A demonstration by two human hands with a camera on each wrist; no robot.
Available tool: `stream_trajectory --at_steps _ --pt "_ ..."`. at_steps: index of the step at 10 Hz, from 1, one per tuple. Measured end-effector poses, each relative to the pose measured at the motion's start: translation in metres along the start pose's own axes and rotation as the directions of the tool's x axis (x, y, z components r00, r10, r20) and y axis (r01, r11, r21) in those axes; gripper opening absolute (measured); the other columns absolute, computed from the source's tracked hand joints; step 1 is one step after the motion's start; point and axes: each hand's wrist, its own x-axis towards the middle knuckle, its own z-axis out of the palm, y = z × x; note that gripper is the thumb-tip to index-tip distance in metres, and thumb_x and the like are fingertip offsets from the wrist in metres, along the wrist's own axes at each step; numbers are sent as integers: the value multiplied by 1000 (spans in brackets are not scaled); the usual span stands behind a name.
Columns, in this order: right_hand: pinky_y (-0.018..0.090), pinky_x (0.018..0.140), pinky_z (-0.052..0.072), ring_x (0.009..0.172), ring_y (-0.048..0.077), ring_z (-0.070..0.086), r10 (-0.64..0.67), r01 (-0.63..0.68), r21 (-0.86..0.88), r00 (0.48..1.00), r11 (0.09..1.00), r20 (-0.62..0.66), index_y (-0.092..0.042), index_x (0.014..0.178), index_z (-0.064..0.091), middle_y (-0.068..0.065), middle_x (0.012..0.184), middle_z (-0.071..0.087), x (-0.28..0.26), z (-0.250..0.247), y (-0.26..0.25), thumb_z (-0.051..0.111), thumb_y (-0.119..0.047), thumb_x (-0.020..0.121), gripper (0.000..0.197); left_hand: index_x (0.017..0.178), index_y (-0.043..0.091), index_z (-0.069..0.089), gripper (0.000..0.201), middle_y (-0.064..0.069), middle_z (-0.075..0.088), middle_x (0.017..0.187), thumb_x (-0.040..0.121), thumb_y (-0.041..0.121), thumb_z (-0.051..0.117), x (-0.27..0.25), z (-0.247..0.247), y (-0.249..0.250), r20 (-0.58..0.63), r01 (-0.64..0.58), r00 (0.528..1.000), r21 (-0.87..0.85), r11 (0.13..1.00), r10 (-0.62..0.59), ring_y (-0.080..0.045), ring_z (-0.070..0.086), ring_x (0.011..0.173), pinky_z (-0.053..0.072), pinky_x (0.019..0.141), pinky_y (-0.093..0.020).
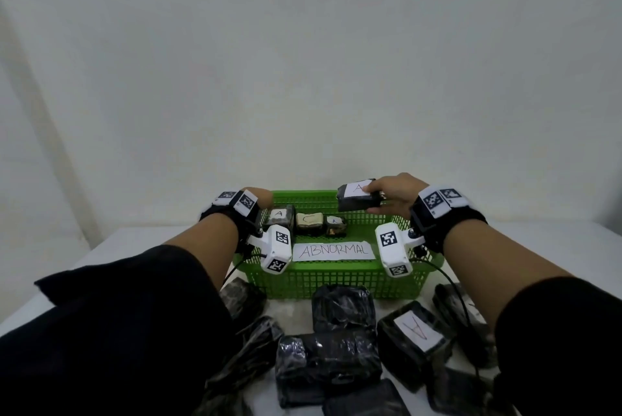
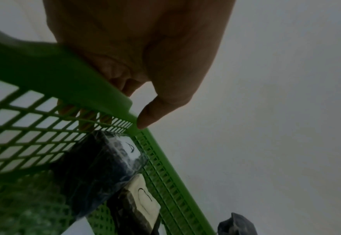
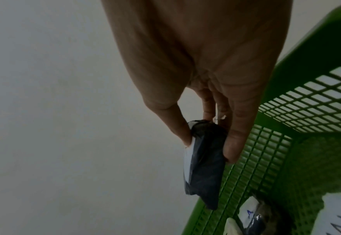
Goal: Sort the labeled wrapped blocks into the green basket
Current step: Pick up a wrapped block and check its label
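A green mesh basket point(image 1: 336, 276) stands in front of me with a paper sign reading ABNORMAL point(image 1: 334, 250) inside. My right hand point(image 1: 392, 195) pinches a black wrapped block with a white "A" label point(image 1: 358, 196) between thumb and fingers, held above the basket's far right rim point(image 3: 203, 165). My left hand point(image 1: 261, 198) grips the basket's far left corner; its fingers curl outside the mesh, the thumb point(image 2: 145, 120) on the rim point(image 2: 97, 89). Three labelled blocks lie along the basket's far wall: an "A" block point(image 1: 278, 215), a "C" block point(image 1: 309, 223), a small "A" block point(image 1: 335, 225).
Several black wrapped blocks lie on the white table in front of the basket, one with an "A" label point(image 1: 417, 331) at the right, unlabelled ones point(image 1: 343, 308) in the middle. A white wall rises behind. A cable runs from the right wrist camera over the blocks.
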Motion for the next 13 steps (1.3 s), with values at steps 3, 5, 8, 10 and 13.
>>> stream_trajectory --at_steps 3,5,8,10,13 --pt "34 76 65 86 29 68 44 -54 -233 998 971 -50 0 99 65 16 104 65 35 0 9 71 -5 96 9 108 6 70 35 -12 67 98 80 25 77 57 24 -23 47 -123 992 253 960 115 -34 70 103 57 94 -49" --pt "25 68 61 108 30 70 26 -36 -281 999 959 -39 -4 135 63 7 132 66 51 4 17 70 -11 97 39 108 9 69 29 -10 65 98 86 29 71 92 34 -35 35 -158 987 295 942 155 -29 64 92 56 95 -45" --pt "46 103 55 119 38 67 33 -110 -580 989 808 -141 -3 125 66 17 138 65 68 13 42 78 -33 92 46 107 6 68 26 -9 60 96 89 24 68 85 33 -36 13 -157 987 282 947 160 -32 68 103 55 94 -41" --pt "36 80 49 100 33 65 -8 -102 -701 988 706 -151 -3 90 67 17 120 70 68 14 42 81 -41 89 40 77 14 55 17 -4 57 77 86 21 68 89 35 -36 26 -162 986 299 940 162 -31 67 91 57 94 -45" --pt "38 96 50 125 35 62 -9 -69 -761 995 645 -98 -3 131 65 16 140 63 56 14 30 71 -44 96 54 125 9 64 50 -15 67 126 79 19 78 71 31 -31 7 -117 993 208 971 118 -34 66 116 54 100 -45"
